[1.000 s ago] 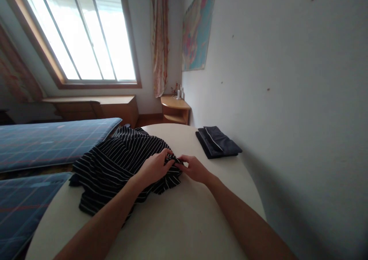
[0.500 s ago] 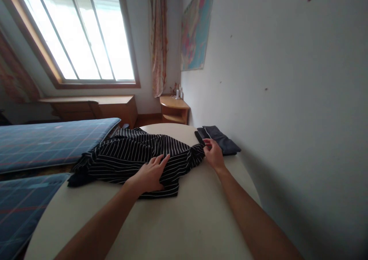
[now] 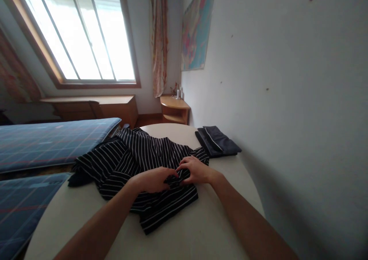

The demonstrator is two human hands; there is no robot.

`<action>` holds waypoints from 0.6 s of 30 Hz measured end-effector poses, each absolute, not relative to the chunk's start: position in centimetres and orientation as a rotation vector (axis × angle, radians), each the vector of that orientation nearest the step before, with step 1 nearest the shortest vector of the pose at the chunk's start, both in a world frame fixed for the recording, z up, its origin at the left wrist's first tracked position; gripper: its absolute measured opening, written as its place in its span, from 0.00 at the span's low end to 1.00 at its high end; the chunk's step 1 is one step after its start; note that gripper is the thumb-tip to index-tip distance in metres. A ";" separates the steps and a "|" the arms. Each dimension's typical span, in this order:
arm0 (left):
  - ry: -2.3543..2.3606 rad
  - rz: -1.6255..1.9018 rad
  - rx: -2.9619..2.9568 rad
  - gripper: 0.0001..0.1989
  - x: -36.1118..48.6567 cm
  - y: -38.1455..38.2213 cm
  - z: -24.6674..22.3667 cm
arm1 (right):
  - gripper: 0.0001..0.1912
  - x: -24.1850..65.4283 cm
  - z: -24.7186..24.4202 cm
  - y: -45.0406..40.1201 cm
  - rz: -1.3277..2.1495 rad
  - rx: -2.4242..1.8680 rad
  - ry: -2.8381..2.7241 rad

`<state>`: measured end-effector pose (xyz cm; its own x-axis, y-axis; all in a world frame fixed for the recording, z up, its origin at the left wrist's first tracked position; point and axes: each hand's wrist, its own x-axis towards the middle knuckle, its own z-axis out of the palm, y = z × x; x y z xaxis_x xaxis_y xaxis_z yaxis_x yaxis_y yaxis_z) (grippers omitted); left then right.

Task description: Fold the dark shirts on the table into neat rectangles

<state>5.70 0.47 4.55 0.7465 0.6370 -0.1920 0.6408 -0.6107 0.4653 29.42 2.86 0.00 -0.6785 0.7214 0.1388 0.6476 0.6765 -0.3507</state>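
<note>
A black shirt with thin white stripes (image 3: 143,151) lies rumpled across the round table (image 3: 184,229). Near its middle, my left hand (image 3: 155,179) is closed on the cloth, thumb and fingers gathered around a fold. Just right of it, my right hand (image 3: 196,170) pinches the same bunched part, with the fingertips of both hands almost meeting. One striped flap hangs out toward me below the hands, flat on the tabletop. Dark, crumpled cloth forms the shirt's left end.
Folded dark garments (image 3: 218,140) lie at the table's right edge, close to the white wall (image 3: 287,118). Two blue plaid mattresses (image 3: 57,143) adjoin the table on the left. Behind are a wooden desk (image 3: 115,99) and a corner shelf (image 3: 174,102).
My right hand has moved left and nearer from the shirt's right end to its middle. My left hand has shifted slightly and closed on the cloth. The lower flap has been drawn toward me.
</note>
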 end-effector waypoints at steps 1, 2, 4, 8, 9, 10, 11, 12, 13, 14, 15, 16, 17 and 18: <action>0.953 0.029 2.423 0.25 5.6 0.5 4.7 | 0.20 29.4 0.1 3.0 0.380 -1.068 -2.618; 0.962 0.080 2.430 0.23 5.4 0.6 4.9 | 0.15 29.4 0.2 3.1 0.377 -1.039 -2.600; 1.027 0.215 2.485 0.22 5.2 0.7 5.2 | 0.09 29.6 0.4 3.4 0.427 -1.034 -2.518; 1.190 0.459 2.618 0.16 5.3 0.7 5.9 | 0.14 30.5 0.1 4.3 0.509 -1.289 -2.168; 1.190 0.477 2.636 0.14 5.5 0.6 5.9 | 0.15 30.8 0.0 4.6 0.505 -1.341 -2.086; 1.167 0.463 2.646 0.14 5.6 0.5 5.8 | 0.15 31.0 -0.2 4.8 0.502 -1.373 -2.021; 1.133 0.420 2.650 0.15 5.7 0.4 5.6 | 0.14 31.3 -0.4 5.0 0.504 -1.391 -1.971; 1.102 0.352 2.650 0.19 5.7 0.3 5.2 | 0.13 31.5 -0.5 5.1 0.505 -1.405 -1.932; 1.091 0.272 2.646 0.23 5.7 0.3 4.8 | 0.11 31.6 -0.6 5.2 0.498 -1.417 -1.903; 1.101 0.193 2.642 0.27 5.7 0.4 4.3 | 0.10 31.8 -0.7 5.2 0.478 -1.421 -1.886; 1.128 0.128 2.640 0.30 5.6 0.5 3.7 | 0.11 31.8 -0.8 5.2 0.450 -1.411 -1.882; 1.163 0.084 2.640 0.31 5.5 0.7 3.2 | 0.13 31.9 -0.8 5.1 0.419 -1.380 -1.894; 1.198 0.064 2.647 0.30 5.4 0.9 2.8 | 0.15 31.9 -0.8 5.0 0.392 -1.331 -1.926; 1.230 0.065 2.664 0.29 5.3 1.1 2.4 | 0.18 31.8 -0.8 4.9 0.373 -1.268 -1.975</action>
